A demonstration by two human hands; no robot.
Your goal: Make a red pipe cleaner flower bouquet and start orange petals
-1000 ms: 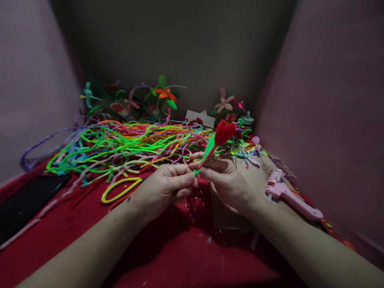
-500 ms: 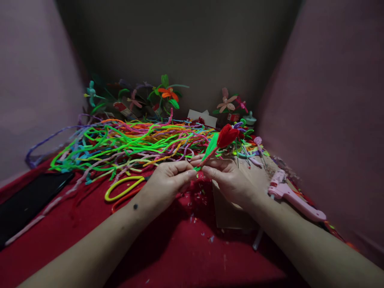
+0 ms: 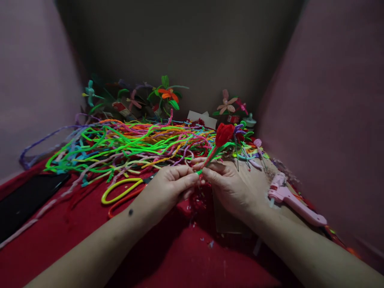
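A pipe-cleaner flower with a red head [image 3: 224, 133] and a thin red and green stem rises between my two hands. My left hand [image 3: 169, 188] pinches the lower end of the stem with thumb and fingers closed. My right hand [image 3: 229, 184] is closed on the stem just above, fingertips meeting those of the left. A green leaf piece sits beside the stem below the red head. Both hands hover over a red cloth [image 3: 180, 248].
A big tangle of coloured pipe cleaners [image 3: 126, 144] lies behind the hands. Finished pipe-cleaner flowers [image 3: 166, 94] stand at the back. A pink glue gun [image 3: 292, 200] lies at right, a yellow loop [image 3: 120, 190] at left, a dark flat object [image 3: 27, 200] far left.
The flower has turned in my fingers: the green leaf that stood broad beside the stem now shows narrow. Both hands stay together at the stem's base.
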